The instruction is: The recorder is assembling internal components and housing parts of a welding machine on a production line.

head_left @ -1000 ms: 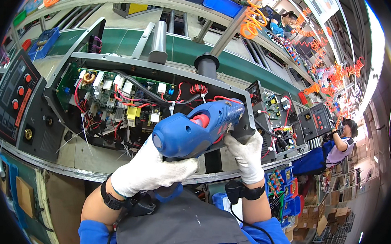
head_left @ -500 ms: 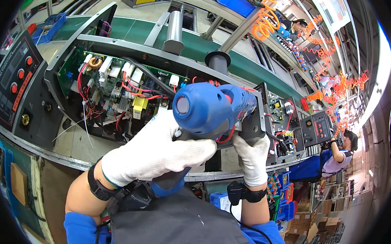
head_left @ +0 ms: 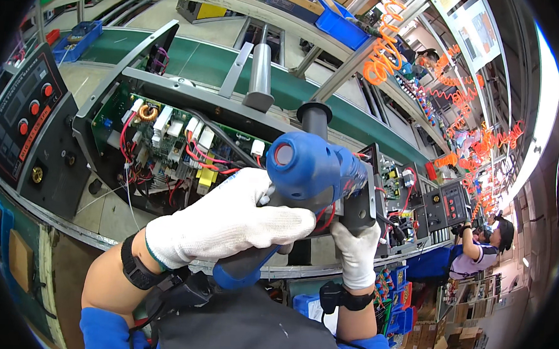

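My left hand (head_left: 226,222), in a white knitted glove, is closed round the grip of a blue cordless power drill (head_left: 308,166). The drill's round back end faces me and its body points away to the right; its tip is hidden. Gloved too, my right hand (head_left: 356,254) grips the lower edge of a dark metal end panel (head_left: 358,211) beside the drill. The panel stands at the right end of an open metal chassis (head_left: 201,94). Inside it are a green circuit board (head_left: 119,125), a copper coil (head_left: 148,112), red wires and black cable.
A black control panel with red knobs (head_left: 27,111) stands at left. More open units (head_left: 396,180) continue rightward along the line. Orange coiled hoses (head_left: 384,53) hang at upper right. Blue bins (head_left: 341,23) sit on the far shelf. A co-worker (head_left: 478,251) stands at far right.
The whole scene sits lower in the picture. Against the chassis, the drill has shifted slightly away from me and to the right. Both hands keep their holds.
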`<state>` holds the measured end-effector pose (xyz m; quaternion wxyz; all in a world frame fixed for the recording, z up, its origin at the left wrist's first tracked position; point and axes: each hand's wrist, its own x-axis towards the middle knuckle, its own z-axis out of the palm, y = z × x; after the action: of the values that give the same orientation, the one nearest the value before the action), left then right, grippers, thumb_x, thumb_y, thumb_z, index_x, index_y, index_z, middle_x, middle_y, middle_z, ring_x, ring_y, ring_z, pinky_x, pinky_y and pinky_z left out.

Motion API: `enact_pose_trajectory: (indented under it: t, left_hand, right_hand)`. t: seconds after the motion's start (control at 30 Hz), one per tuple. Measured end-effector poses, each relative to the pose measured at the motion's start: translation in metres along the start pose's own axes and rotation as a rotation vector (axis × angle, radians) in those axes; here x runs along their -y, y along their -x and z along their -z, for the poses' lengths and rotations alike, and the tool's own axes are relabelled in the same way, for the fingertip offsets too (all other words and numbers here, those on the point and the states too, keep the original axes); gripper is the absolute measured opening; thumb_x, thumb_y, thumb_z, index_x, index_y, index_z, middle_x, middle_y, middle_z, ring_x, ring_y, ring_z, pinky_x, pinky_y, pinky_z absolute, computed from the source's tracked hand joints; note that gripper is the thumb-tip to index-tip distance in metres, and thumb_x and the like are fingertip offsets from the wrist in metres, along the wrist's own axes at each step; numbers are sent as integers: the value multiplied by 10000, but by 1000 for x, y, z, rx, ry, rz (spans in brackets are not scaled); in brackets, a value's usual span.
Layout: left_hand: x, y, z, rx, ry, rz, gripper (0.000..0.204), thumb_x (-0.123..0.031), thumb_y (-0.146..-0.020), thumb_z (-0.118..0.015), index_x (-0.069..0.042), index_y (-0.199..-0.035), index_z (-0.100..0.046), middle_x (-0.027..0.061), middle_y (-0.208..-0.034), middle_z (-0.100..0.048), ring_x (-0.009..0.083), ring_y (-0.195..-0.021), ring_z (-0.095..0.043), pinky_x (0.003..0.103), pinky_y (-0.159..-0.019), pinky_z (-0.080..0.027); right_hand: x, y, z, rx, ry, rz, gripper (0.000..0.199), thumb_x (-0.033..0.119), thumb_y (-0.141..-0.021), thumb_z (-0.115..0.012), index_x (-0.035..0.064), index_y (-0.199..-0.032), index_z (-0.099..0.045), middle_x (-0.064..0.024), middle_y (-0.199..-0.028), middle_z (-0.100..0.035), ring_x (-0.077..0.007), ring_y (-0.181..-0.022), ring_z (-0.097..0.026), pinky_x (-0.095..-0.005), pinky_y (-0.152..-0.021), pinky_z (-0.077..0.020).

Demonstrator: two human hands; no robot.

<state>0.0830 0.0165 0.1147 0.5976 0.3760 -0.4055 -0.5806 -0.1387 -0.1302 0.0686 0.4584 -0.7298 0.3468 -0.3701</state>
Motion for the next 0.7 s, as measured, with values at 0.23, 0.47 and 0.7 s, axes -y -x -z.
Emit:
enact_pose_trajectory:
  t: [0.23, 0.47, 0.7]
  left_hand:
    - [3, 10, 8, 70, -156, 56, 173, -231, -920, -674, -71, -942, -611, -57, -677, -546, 34, -598, -459, 225, -549, -394]
    - [16, 19, 7, 35, -223, 39, 218, -218, -862, -728, -64, -977, -626, -27, -631, -589, 59, -523, -527, 251, -520, -448]
    - [12, 23, 10, 2, -265, 106, 275, -224, -824, -755, -59, -1001, -626, -11, -640, -617, 79, -512, -549, 276, -523, -471]
  right_hand:
    - [-2, 0, 0, 18, -17, -17, 294, -40, -768, -687, -1, -1054, -629, -12, -910, -665, -66, -756, -595, -235, -682, -502]
    - [-2, 1, 0, 35, -76, -102, 340, -62, -754, -657, 3, -1085, -610, -6, -936, -645, -69, -818, -580, -236, -748, -490]
    - [-1, -2, 5, 45, 103, -6, 517, 18, -733, -694, -7, -1237, -585, -47, -983, -685, -84, -842, -609, -258, -788, -514]
